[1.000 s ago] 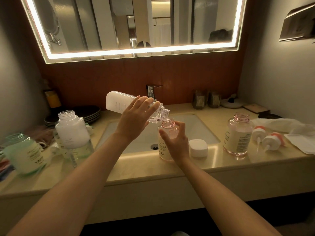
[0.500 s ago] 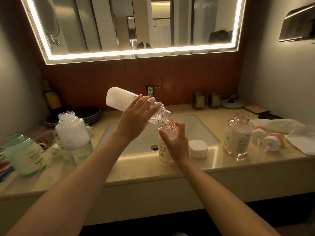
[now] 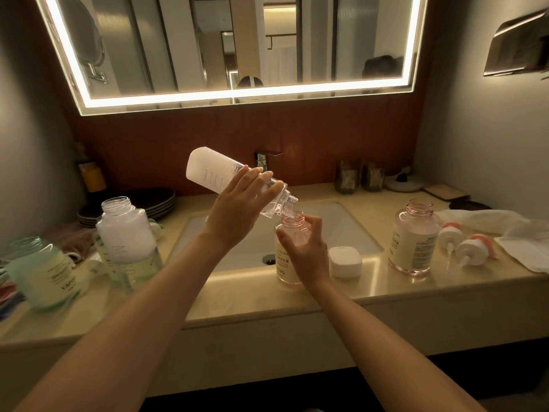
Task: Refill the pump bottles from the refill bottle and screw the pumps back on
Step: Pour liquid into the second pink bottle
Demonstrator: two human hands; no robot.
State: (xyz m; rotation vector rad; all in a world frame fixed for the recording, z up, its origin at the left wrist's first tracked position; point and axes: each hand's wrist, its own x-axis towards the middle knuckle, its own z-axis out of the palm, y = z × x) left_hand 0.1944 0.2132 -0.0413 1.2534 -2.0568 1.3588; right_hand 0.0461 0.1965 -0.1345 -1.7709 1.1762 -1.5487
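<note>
Pouring: we judge the step in hand to be filling one pink bottle [image 3: 283, 270]. The refill bottle [image 3: 208, 171] is tipped neck-down, its mouth just over the pink bottle's open neck, above the near edge of the sink [image 3: 353, 233].
Left hand: our left hand [image 3: 237, 209] wraps round the clear lower part of the refill bottle, fingers curled over it.
Right hand: our right hand [image 3: 307, 252] grips the pink bottle at its shoulder, thumb and fingers round it. The bottle seems to stand on the counter [image 3: 255, 301] at the sink's front rim.
Stream: a little clear liquid shows in the refill bottle's neck; whether it runs cleanly into the opening we cannot tell.
Doing it well: we should line the two mouths up, raise the tilt slowly, and hold the pink bottle upright so it cannot slide toward the basin.
When to stop: we watch the level through the pink wall and level off below the threads, leaving room for the pump tube.
Waiting: a second pink bottle [image 3: 414, 242] stands open to the right, two pumps [image 3: 471, 251] lie beside it, and a white cap [image 3: 344, 261] sits just beside our right hand.
Risk: liquid on the threads would likely make the pump slippery to screw on.
</note>
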